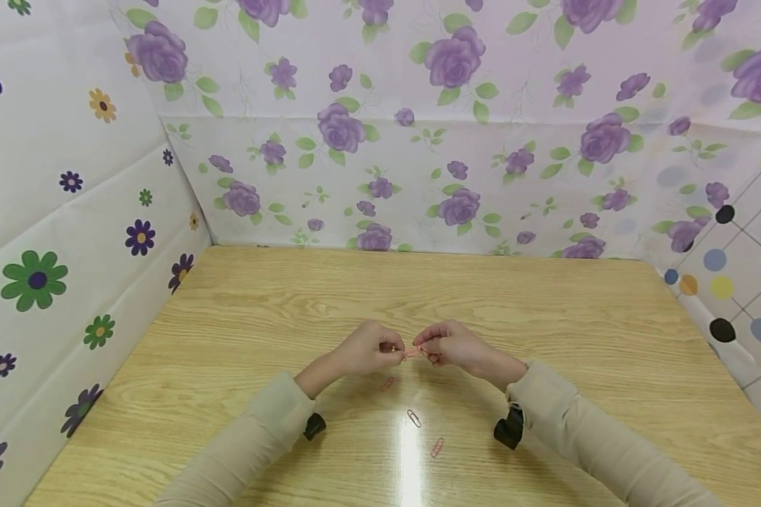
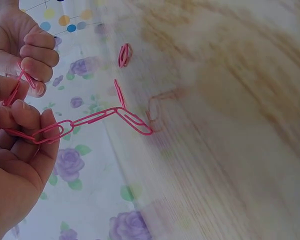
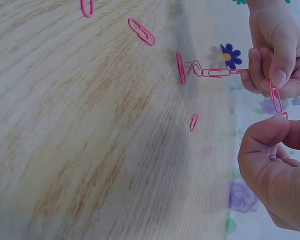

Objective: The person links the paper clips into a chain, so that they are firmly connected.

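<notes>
Both hands meet over the table in the head view. My left hand (image 1: 375, 350) pinches a chain of pink paper clips (image 2: 94, 119), whose tail trails out past the curled fingers in the left wrist view. Facing it, my right hand (image 1: 461, 348) pinches the end of a pink paper clip (image 3: 275, 98) that spans the small gap between the two hands. Part of the chain is hidden inside the left fingers. The fingertips of both hands are close together, thumbs against index fingers.
Loose pink paper clips lie on the wooden table (image 1: 260, 310), among them one paper clip (image 1: 413, 418) in front of the hands and another paper clip (image 1: 437, 447) nearer the body. Flowered sheets (image 1: 393, 169) hang behind and beside the table.
</notes>
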A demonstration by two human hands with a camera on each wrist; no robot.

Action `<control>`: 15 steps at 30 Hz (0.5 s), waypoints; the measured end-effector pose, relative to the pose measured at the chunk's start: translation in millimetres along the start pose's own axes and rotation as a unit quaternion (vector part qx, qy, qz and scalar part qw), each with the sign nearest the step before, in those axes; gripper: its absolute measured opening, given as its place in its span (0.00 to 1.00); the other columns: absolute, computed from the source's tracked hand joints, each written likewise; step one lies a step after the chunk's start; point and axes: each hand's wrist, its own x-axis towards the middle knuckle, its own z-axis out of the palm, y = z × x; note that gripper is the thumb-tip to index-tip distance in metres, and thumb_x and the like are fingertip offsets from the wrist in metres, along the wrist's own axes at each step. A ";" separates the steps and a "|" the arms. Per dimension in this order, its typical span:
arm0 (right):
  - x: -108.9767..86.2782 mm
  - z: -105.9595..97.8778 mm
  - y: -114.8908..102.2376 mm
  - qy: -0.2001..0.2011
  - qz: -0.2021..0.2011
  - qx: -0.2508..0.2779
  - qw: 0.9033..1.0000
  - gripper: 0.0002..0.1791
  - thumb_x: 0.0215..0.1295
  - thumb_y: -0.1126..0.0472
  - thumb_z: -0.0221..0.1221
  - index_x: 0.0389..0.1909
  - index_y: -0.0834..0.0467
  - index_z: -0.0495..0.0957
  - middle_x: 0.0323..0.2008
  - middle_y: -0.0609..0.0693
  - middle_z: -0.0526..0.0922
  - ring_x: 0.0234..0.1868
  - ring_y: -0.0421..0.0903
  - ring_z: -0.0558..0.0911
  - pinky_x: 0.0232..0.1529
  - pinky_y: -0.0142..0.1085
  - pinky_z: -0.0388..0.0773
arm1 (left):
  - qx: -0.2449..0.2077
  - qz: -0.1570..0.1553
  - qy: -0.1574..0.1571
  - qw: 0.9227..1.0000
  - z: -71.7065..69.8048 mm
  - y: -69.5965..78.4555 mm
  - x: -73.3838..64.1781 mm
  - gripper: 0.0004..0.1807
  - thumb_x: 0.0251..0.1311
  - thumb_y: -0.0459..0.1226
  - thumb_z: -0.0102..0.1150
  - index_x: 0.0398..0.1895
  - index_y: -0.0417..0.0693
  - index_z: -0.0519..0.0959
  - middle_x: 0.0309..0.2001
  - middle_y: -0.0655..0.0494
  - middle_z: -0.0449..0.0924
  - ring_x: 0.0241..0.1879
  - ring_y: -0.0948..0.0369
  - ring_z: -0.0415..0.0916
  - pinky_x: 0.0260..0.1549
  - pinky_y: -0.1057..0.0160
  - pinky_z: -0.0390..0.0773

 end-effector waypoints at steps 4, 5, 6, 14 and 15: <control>-0.4 0.0 0.0 -0.003 -0.001 0.000 1.000 0.13 0.65 0.71 0.45 0.46 0.77 0.69 0.30 0.54 0.73 0.25 0.43 0.68 0.28 0.35 0.67 | 0.012 0.011 0.005 1.000 0.7 0.2 0.6 0.07 0.51 0.27 0.55 0.21 0.38 0.81 0.11 0.64 0.64 0.13 0.74 0.53 0.13 0.75 0.55; -0.4 0.0 0.2 -0.006 -0.003 0.001 1.000 0.13 0.65 0.72 0.45 0.46 0.77 0.69 0.29 0.54 0.73 0.25 0.43 0.67 0.28 0.35 0.67 | 0.015 0.013 0.008 1.000 1.0 0.5 0.8 0.07 0.50 0.27 0.55 0.20 0.39 0.81 0.11 0.64 0.64 0.13 0.74 0.53 0.13 0.75 0.55; -0.2 -0.1 0.7 -0.010 -0.004 0.001 1.000 0.13 0.65 0.72 0.45 0.46 0.77 0.69 0.28 0.53 0.72 0.25 0.42 0.67 0.27 0.35 0.66 | 0.020 0.015 0.010 1.000 1.1 0.7 0.8 0.07 0.50 0.27 0.55 0.19 0.40 0.80 0.11 0.64 0.64 0.13 0.74 0.53 0.13 0.75 0.55; 1.1 -1.1 3.8 -0.024 -0.011 0.004 1.000 0.12 0.65 0.72 0.45 0.45 0.75 0.70 0.26 0.52 0.72 0.24 0.42 0.67 0.26 0.34 0.65 | 0.046 0.027 0.031 0.998 1.4 3.7 1.8 0.07 0.45 0.27 0.55 0.16 0.43 0.79 0.11 0.63 0.64 0.14 0.75 0.53 0.14 0.76 0.55; 0.7 -1.2 3.4 -0.024 -0.010 0.003 1.000 0.12 0.65 0.72 0.45 0.45 0.75 0.70 0.26 0.53 0.72 0.24 0.42 0.67 0.27 0.35 0.66 | 0.047 0.027 0.032 0.998 1.2 3.9 1.8 0.07 0.45 0.27 0.55 0.16 0.43 0.79 0.11 0.63 0.64 0.14 0.75 0.53 0.13 0.76 0.55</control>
